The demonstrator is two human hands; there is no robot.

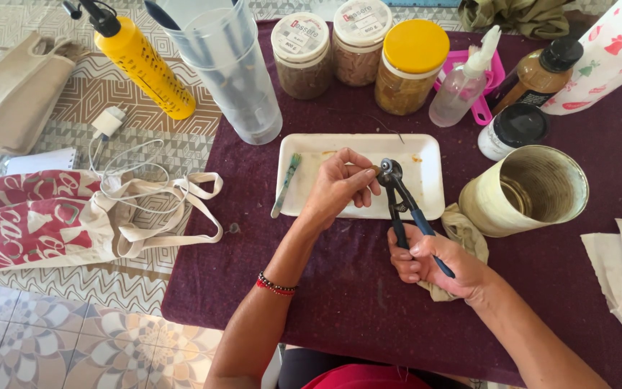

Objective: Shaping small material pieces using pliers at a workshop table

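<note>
Fingers (360, 181) of left hand (336, 189) pinch 1 small brown piece (374, 170) in pliers (397, 194) head, above white tray (426, 155) | right hand (433, 261) squeezes blue handles | piece looks hard, tiny, slippery: hold it by its free end | purple tabletop (311, 288)

A table is covered by a dark purple cloth (340, 288), lightly dusted with pale specks. To its left, a surface with a beige geometric pattern (120, 94) is seen, and below it a floor of grey and cream floral tiles (73, 338). Everything is lit evenly by bright daylight
</note>
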